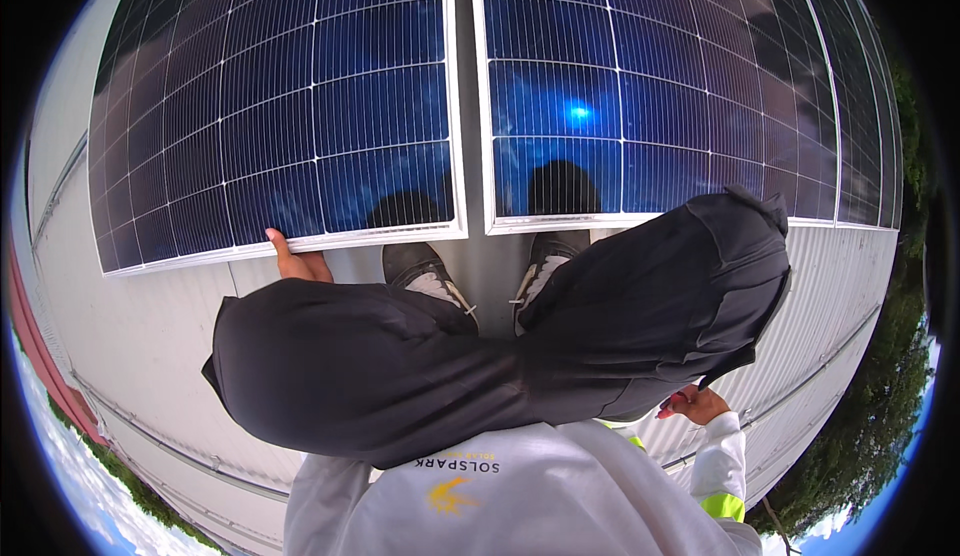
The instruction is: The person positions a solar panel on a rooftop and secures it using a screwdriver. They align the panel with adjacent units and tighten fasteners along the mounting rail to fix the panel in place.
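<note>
Pale corrugated metal roof [150,326] outdoors, trees [870,426] beyond, daylight.

Right of frame centre, a second solar panel [660,86], blue cells gridded in white lines, beside a narrow gap. Below, pale corrugated metal roof [150,336], two dark shoes [430,271] at centre. Along the right edge, green trees [880,406]; cloudy sky at lower left.

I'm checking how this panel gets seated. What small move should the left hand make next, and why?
Probably a small nudge of the left solar panel by the left hand, which grips its lower frame edge. The gap to the right solar panel looks uneven. The right hand stays back by the hip.
</note>
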Demonstrator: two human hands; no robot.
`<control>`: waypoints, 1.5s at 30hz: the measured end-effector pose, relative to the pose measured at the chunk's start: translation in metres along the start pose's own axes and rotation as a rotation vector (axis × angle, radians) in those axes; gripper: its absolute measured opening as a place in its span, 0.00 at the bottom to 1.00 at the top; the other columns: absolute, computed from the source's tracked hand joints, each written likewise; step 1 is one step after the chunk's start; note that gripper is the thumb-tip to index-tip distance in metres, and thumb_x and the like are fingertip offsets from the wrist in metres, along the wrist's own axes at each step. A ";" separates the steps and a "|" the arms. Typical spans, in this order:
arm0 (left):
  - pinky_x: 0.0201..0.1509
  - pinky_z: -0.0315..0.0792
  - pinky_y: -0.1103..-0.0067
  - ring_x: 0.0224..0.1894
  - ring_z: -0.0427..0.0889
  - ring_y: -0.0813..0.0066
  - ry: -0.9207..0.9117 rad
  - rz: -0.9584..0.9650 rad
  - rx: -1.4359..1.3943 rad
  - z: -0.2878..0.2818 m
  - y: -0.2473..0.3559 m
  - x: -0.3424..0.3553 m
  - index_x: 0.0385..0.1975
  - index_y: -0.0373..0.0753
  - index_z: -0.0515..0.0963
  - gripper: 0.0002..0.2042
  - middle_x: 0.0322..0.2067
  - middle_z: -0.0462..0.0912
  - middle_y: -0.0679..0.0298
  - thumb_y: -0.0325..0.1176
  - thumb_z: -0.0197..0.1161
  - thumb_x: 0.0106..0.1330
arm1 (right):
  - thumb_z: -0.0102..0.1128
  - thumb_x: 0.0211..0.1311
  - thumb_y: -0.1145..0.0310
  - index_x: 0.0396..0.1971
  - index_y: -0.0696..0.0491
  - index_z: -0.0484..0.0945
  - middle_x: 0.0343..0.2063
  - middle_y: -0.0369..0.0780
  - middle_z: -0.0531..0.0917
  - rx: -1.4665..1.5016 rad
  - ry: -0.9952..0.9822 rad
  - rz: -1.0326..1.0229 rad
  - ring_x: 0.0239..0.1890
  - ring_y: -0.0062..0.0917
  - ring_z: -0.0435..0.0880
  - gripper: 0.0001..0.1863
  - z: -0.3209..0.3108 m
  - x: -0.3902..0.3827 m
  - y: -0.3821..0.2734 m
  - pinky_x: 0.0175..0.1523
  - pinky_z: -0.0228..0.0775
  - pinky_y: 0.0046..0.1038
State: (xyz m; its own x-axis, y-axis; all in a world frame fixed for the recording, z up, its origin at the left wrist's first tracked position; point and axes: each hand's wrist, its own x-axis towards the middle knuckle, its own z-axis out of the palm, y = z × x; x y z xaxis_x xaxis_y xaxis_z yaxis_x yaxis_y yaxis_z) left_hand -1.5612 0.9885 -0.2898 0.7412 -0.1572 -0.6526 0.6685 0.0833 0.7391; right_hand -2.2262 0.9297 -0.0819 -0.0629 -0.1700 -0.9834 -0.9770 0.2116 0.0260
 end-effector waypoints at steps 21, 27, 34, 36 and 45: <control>0.57 0.76 0.63 0.54 0.80 0.56 -0.944 1.197 2.441 0.392 0.124 -0.081 0.57 0.40 0.73 0.26 0.53 0.79 0.53 0.54 0.54 0.70 | 0.75 0.50 0.70 0.41 0.60 0.79 0.34 0.43 0.85 0.645 0.067 -0.464 0.33 0.31 0.88 0.19 -0.167 -0.118 -0.017 0.42 0.81 0.32; 0.62 0.73 0.63 0.56 0.80 0.60 -0.643 0.863 1.572 0.432 0.058 -0.061 0.63 0.40 0.68 0.26 0.55 0.78 0.53 0.49 0.52 0.70 | 0.66 0.61 0.50 0.46 0.57 0.76 0.36 0.31 0.74 0.134 1.027 -0.869 0.38 0.15 0.70 0.25 -0.295 -0.109 -0.124 0.49 0.61 0.19; 0.79 0.33 0.59 0.77 0.39 0.59 -0.508 0.993 1.723 0.342 -0.092 -0.033 0.74 0.39 0.43 0.43 0.75 0.42 0.53 0.62 0.47 0.68 | 0.62 0.63 0.48 0.47 0.51 0.76 0.38 0.36 0.78 -0.015 1.086 -1.061 0.40 0.22 0.77 0.22 -0.360 -0.025 -0.325 0.49 0.68 0.28; 0.79 0.31 0.61 0.77 0.36 0.63 -0.440 1.078 1.678 0.339 -0.106 -0.029 0.74 0.42 0.42 0.39 0.75 0.40 0.58 0.62 0.38 0.71 | 0.60 0.63 0.45 0.45 0.49 0.75 0.35 0.39 0.79 -0.241 1.096 -1.008 0.37 0.28 0.79 0.23 -0.372 -0.007 -0.379 0.45 0.70 0.32; 0.78 0.35 0.55 0.77 0.43 0.59 -0.459 1.168 1.586 0.339 -0.107 -0.028 0.73 0.42 0.51 0.29 0.75 0.47 0.61 0.46 0.36 0.76 | 0.51 0.71 0.52 0.53 0.46 0.71 0.41 0.42 0.86 -0.753 1.072 -0.976 0.42 0.37 0.87 0.18 -0.416 0.114 -0.596 0.50 0.79 0.37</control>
State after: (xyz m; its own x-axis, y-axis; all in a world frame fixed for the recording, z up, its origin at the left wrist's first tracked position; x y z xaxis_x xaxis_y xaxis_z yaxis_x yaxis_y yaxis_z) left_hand -1.6748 0.6507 -0.2940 0.4549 -0.8894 0.0457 -0.8488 -0.4175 0.3243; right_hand -1.7359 0.3836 -0.1344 0.8127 -0.5703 -0.1196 -0.5814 -0.8071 -0.1026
